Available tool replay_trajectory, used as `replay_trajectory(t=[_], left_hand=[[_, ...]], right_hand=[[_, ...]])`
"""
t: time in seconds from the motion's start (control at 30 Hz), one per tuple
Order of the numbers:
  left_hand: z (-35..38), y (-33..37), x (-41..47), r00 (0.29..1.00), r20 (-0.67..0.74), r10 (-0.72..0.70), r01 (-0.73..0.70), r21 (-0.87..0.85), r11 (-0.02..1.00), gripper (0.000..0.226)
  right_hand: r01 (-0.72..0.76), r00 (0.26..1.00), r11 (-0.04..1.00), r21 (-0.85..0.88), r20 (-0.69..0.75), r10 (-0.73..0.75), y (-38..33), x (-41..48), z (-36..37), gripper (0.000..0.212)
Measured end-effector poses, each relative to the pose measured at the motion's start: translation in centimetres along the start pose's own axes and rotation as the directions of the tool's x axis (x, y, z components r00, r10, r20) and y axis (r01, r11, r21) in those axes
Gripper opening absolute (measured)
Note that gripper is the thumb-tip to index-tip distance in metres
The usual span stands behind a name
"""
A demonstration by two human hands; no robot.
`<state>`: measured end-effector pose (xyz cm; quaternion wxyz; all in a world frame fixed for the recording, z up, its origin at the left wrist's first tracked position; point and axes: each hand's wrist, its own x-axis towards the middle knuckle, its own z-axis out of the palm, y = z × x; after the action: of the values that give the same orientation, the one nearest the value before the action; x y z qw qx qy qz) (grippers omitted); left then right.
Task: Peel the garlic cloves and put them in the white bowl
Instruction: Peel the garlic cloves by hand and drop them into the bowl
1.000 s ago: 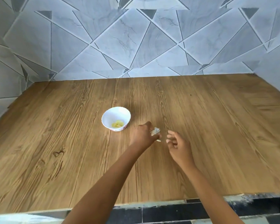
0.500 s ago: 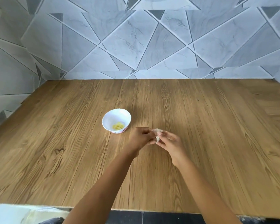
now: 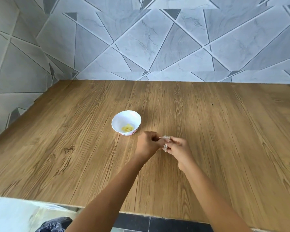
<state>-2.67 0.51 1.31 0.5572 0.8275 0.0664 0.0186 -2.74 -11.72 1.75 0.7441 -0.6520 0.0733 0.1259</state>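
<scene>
Kitchen corner, seemingly in a home: a wood-grain countertop fills the centre and lower frame, meeting walls of grey marble-look tiles cut in triangles across the top and upper left. Near the middle stands a small white bowl holding pale yellow peeled garlic. Just right of it, a left hand and a right hand pinch a papery garlic clove. Dark floor tiles line the bottom edge.
</scene>
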Motion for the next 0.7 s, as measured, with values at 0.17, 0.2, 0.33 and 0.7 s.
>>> replay_trajectory(t=[0.17, 0.2, 0.33, 0.7], left_hand=[[0.2, -0.2, -0.3, 0.993, 0.022, 0.119, -0.121, 0.15, 0.981, 0.016], [0.1, -0.1, -0.3, 0.989, 0.032, 0.141, -0.145, 0.181, 0.973, 0.015], [-1.3, 0.6, -0.2, 0.994, 0.105, -0.004, 0.005, -0.009, 1.0, 0.011], [-3.7, 0.2, -1.3, 0.942, 0.269, -0.199, 0.315, -0.508, 0.802, 0.008]], right_hand=[[-0.075, 0.997, 0.997, -0.028, 0.032, 0.076, 0.0, 0.2, -0.5, 0.016], [-0.082, 0.996, 0.996, -0.034, 0.044, 0.084, -0.1, 0.3, -0.7, 0.014], [-0.062, 0.996, 0.995, -0.076, 0.058, 0.066, -0.6, 0.4, -1.2, 0.01], [0.359, 0.898, 0.518, -0.777, 0.138, -0.417, 2.1, 2.3, -1.1, 0.016]])
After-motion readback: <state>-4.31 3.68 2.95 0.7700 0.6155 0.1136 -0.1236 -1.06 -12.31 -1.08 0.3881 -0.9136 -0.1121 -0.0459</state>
